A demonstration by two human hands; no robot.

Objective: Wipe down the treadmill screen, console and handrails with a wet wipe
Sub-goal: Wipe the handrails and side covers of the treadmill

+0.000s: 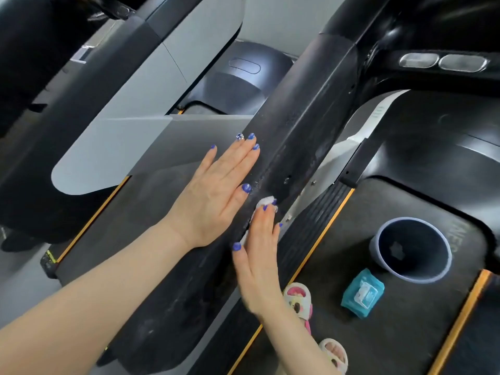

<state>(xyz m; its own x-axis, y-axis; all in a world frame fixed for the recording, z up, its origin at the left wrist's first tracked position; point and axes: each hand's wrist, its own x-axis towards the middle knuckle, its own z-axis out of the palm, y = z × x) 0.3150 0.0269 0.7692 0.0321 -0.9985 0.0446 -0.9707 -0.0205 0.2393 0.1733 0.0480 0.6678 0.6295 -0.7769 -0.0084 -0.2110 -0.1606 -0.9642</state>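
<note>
Handrail (295, 147) wipe underway: right hand (259, 255) flat, pressing wipe (263, 202); left hand (216, 196) flat, empty (bracing). Next: slide upward.

white wet wipe (263, 203) | crumpled, mostly hidden | on dusty black handrail (292, 147)

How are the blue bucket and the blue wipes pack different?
The bucket is round, open on top and stands upright; the wipes pack is flat, closed and lies down. The bucket is greyish blue and bigger; the wipes pack is bright turquoise with a white label. Both sit on the treadmill belt.
</note>
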